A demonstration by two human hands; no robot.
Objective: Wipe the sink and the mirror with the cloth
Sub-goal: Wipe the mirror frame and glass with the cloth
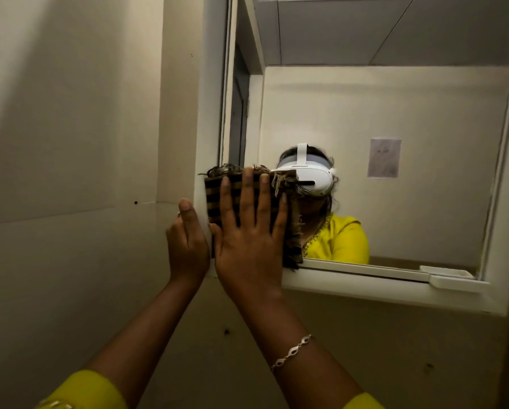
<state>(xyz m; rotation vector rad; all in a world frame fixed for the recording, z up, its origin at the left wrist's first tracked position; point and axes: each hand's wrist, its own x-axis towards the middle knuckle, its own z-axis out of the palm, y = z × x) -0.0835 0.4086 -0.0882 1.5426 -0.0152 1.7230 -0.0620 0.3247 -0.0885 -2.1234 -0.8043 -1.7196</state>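
Right hand (pixel 248 246) flat, fingers spread, palm pressing the striped brown cloth (pixel 265 208) onto the mirror (pixel 394 119) at its 8 o'clock corner. Left hand (pixel 188 246) at 9 o'clock of the right, fingers together, resting against the white frame (pixel 209 119), holding nothing. Bracelet (pixel 291 351) on right wrist.

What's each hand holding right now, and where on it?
The right hand presses the folded cloth flat against the mirror with an open palm over its middle, no closed grip. The left hand holds nothing; it rests on the mirror frame.
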